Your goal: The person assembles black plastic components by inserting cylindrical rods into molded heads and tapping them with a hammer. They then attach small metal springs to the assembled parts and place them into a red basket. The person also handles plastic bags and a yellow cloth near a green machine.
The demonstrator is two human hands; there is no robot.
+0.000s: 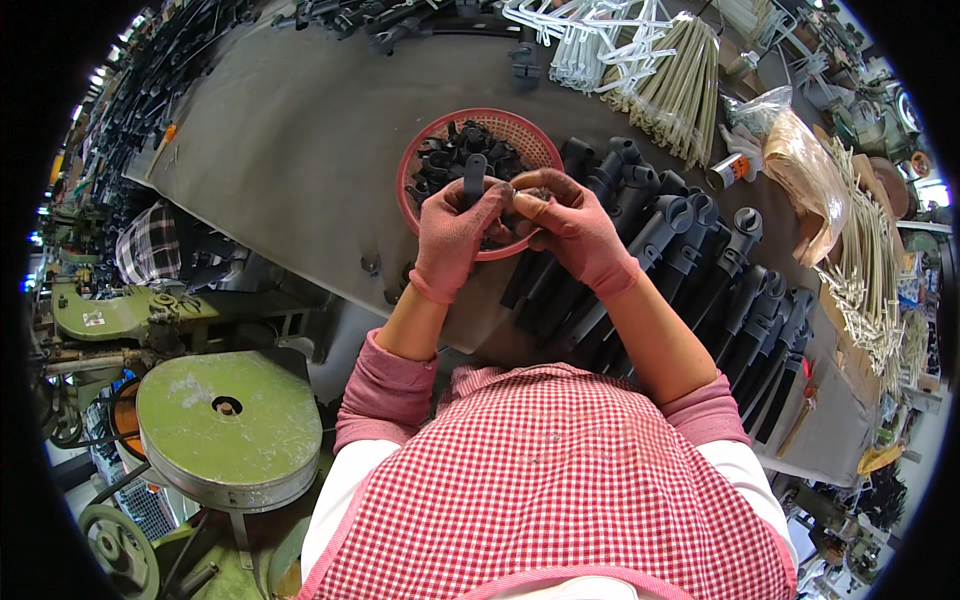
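Note:
My left hand (450, 243), in a pink knit glove with the fingertips showing, pinches a black lever-shaped clamp part (475, 176) that stands up from its fingers. My right hand (578, 228), gloved the same way, is closed with thumb and fingers together close to the left fingertips. Whatever it holds is too small and too covered to name. Both hands are over the near side of a round red plastic basket (408, 176). Inside the basket lies a heap of small black curved parts (470, 143).
Black tubes with clamp heads (672, 222) lie in rows right of the basket. Farther right are bundled pale rods (668, 100), white bent wire pieces (590, 45) and clear plastic wrapping (808, 175). A green machine with a round cover (228, 430) stands at left, below the grey table (290, 130).

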